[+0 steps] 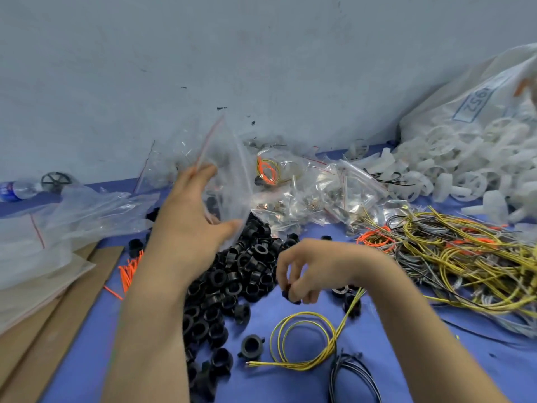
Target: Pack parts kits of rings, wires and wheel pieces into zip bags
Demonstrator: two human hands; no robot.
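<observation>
A clear zip bag (229, 170) is gripped upright by the left hand (191, 216) above the pile of black rings (232, 274). One black ring (290, 295) is pinched in the right hand (305, 269). Behind, filled bags (305, 187) are heaped.

left hand (191, 216) holding zip bag (229, 170), right hand (302, 271) seemingly pinching black ring (290, 296)

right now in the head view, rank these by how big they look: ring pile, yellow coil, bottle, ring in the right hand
1. ring pile
2. yellow coil
3. bottle, farther off and cut by the frame edge
4. ring in the right hand, partly hidden by fingers
</observation>
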